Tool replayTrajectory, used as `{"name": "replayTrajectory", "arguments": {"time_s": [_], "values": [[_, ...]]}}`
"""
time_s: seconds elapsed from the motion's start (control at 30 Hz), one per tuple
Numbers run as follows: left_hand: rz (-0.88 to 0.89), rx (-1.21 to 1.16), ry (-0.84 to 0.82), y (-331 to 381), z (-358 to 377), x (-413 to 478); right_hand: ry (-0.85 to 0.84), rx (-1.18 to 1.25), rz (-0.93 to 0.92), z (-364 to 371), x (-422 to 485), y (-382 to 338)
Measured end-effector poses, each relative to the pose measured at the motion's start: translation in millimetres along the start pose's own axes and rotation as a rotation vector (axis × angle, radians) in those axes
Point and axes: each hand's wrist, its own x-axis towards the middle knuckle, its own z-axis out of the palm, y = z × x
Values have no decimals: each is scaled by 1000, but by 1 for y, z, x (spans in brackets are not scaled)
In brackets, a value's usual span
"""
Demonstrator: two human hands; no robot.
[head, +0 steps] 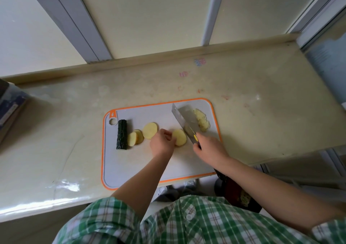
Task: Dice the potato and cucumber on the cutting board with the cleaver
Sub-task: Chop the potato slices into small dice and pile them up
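Orange trim ran round the grey cutting board point(134, 161), which lay on the pale stone counter point(262, 86) with its near edge almost at the counter's lip. From the head view, my left hand point(162, 142) had its fingers curled down onto one potato slice point(180, 137) at mid-board, pinning it flat, while my right hand point(210, 146) was closed around the cleaver's handle, the cleaver point(185, 121) angled away with its blade just right of that slice. Beyond the blade lay a heap of diced potato point(202, 121) near the far right corner. Left of my hand sat a loose slice point(150, 130), then two overlapping slices point(135, 138), and the dark cucumber piece point(122, 134) stood uncut beside the board's hanging hole. I judged the step to be cutting the pinned slice into strips and then cubes; to do it well I would tuck the fingertips back behind the knuckles, let the flat of the blade ride against them, and keep the cuts evenly spaced. Open room was decent: the near half of the board was bare, so I could draw work toward me. The right edge was crowded by the dice heap, so fresh cubes risked spilling over the trim. A boxy object point(9, 109) sat well apart at far left.
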Motion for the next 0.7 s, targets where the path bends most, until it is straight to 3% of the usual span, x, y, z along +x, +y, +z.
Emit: {"name": "replayTrajectory", "arguments": {"time_s": [0.27, 0.7], "values": [[-131, -76, 7, 7, 5, 0, 65, 78, -29, -16, -2, 1], [-200, -141, -26, 11, 3, 2, -38, 31, -48, -15, -12, -3]]}}
